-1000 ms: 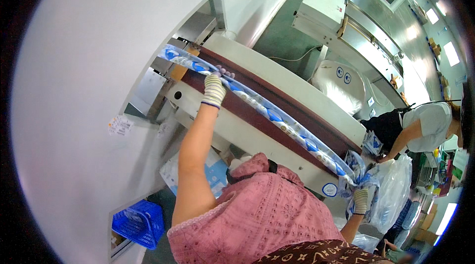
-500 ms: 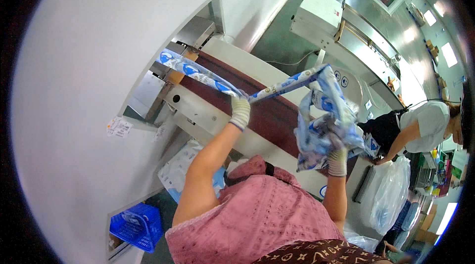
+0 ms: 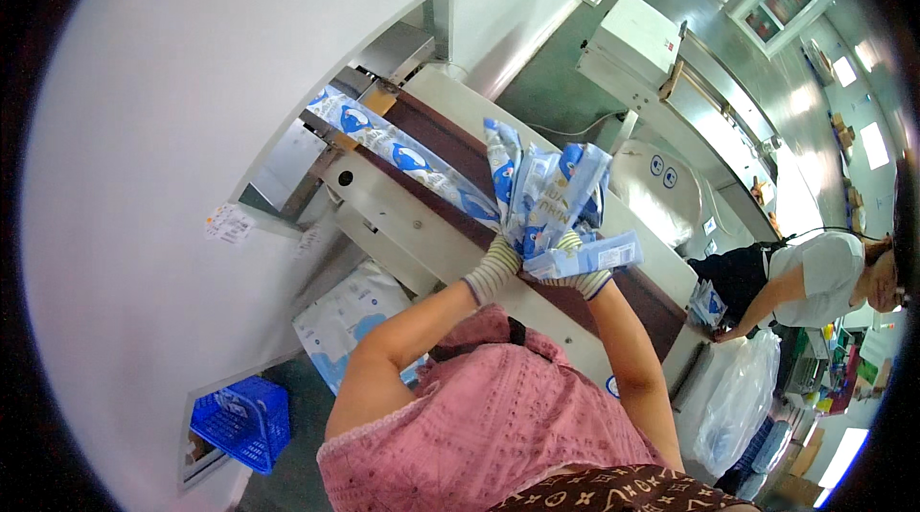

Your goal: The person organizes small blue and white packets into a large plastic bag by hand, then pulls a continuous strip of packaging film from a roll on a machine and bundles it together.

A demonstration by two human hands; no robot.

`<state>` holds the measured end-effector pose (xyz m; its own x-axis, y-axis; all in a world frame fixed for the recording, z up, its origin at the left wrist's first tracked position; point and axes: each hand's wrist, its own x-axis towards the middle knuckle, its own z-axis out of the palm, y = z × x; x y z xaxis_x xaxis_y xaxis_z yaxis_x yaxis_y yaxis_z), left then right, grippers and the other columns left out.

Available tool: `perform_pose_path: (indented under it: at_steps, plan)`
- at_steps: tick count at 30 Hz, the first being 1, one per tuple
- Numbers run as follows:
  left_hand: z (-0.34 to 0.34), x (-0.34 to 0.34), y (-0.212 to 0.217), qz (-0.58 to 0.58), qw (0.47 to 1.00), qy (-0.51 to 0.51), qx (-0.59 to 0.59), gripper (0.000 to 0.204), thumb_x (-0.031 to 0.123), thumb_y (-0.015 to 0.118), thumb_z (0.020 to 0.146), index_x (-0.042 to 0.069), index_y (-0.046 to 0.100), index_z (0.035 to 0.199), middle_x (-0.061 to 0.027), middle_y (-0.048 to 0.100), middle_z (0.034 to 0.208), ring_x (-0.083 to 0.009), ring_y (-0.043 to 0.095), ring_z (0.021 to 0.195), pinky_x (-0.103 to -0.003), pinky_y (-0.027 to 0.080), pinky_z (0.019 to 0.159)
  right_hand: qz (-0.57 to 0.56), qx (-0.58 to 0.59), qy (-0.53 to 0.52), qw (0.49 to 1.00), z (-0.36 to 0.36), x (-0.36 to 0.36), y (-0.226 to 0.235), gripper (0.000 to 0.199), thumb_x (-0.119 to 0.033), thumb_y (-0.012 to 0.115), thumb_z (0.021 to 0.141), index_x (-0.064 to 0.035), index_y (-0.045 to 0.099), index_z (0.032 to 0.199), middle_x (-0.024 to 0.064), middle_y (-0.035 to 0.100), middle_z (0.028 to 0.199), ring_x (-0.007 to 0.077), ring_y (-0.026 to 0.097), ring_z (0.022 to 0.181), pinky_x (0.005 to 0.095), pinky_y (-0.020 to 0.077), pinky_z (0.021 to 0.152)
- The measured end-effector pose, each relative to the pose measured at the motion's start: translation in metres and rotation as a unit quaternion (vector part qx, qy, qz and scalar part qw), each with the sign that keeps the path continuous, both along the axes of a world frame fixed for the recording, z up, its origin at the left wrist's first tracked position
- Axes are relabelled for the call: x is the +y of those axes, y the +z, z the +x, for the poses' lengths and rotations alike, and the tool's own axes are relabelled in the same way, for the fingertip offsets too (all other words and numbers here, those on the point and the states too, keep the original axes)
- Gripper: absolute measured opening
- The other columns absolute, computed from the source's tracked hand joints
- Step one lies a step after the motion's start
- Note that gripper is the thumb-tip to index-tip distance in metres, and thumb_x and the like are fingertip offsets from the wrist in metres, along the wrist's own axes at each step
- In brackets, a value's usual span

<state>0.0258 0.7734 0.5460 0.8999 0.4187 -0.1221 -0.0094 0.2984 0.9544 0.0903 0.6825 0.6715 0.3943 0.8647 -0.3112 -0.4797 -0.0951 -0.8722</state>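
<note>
A long strip of blue-and-white printed packaging film (image 3: 412,159) comes out of the wall opening and lies along the brown conveyor belt (image 3: 450,128). My left hand (image 3: 495,268), in a striped knit glove, closes around the film where the strip meets a crumpled bundle. Right beside it, my right hand (image 3: 586,279), gloved alike, grips the lower part of that bundle (image 3: 556,191) of folded film. Folded layers stick up above both hands, and a flat end hangs over the right glove. The film covers most of my fingers.
A blue basket (image 3: 244,421) stands low at the left, near a white-and-blue plastic sack (image 3: 359,320). Another person (image 3: 815,267) works at the right by a clear plastic bag (image 3: 738,397). A second machine with a white box (image 3: 632,37) stands beyond the belt.
My right hand has come left and down, bringing the loose film together next to my left hand. The stretch between the hands is now gathered into one bundle. My left hand has shifted slightly right.
</note>
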Motion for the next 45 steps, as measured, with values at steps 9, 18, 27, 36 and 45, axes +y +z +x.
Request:
perform_pose_path:
  at_steps: [9,18,27,36,45]
  plan:
    - [-0.018,-0.049,0.039,0.613,0.742,-0.256,0.085,0.044,0.021,0.036,0.081,0.007,0.035,0.123,-0.0147,0.034,0.126,-0.0267,0.032,0.117,-0.035,0.021,0.099,-0.052,-0.265,0.102,0.957,-0.004,-0.065,0.019,0.029,-0.025,0.037,0.088,-0.0099,0.043,0.112,0.0052,0.048,0.101,0.0175,0.046,0.091,0.0289,0.0385,0.084]
    - [-0.031,-0.071,0.121,0.173,0.898,-0.405,0.012,0.035,0.016,0.040,0.080,0.003,0.045,0.113,-0.0111,0.047,0.112,-0.0230,0.043,0.104,-0.033,0.034,0.089,0.060,0.339,-0.204,0.916,-0.019,-0.143,-0.032,0.032,-0.026,0.040,0.087,-0.0084,0.042,0.113,0.0033,0.049,0.104,0.0162,0.047,0.092,0.0287,0.0396,0.083]
    - [-0.043,-0.023,0.099,0.127,0.957,-0.251,0.070,0.049,0.038,0.049,0.079,0.003,0.045,0.113,-0.0171,0.044,0.118,-0.0305,0.040,0.110,-0.035,0.030,0.094,-0.026,0.231,-0.246,0.941,-0.021,-0.234,-0.002,0.033,-0.025,0.044,0.084,-0.0076,0.044,0.111,0.0037,0.050,0.101,0.0167,0.048,0.090,0.0291,0.0402,0.082]
    - [-0.059,0.166,0.079,-0.383,0.890,0.246,-0.031,0.045,0.033,0.057,0.072,0.008,0.043,0.107,-0.0112,0.051,0.094,-0.0259,0.052,0.084,-0.043,0.045,0.074,-0.222,-0.010,-0.296,0.929,-0.016,-0.282,0.017,0.033,-0.025,0.047,0.081,-0.0067,0.046,0.109,0.0041,0.051,0.098,0.0172,0.049,0.087,0.0294,0.0408,0.081]
    - [-0.060,0.209,0.114,-0.442,0.850,0.263,-0.108,0.051,0.030,0.053,0.072,0.005,0.036,0.113,-0.0149,0.049,0.101,-0.0324,0.049,0.091,-0.052,0.036,0.083,-0.457,-0.255,-0.285,0.803,-0.029,-0.344,0.024,0.034,-0.024,0.051,0.078,-0.0058,0.047,0.106,0.0045,0.053,0.095,0.0176,0.050,0.085,0.0298,0.0415,0.079]
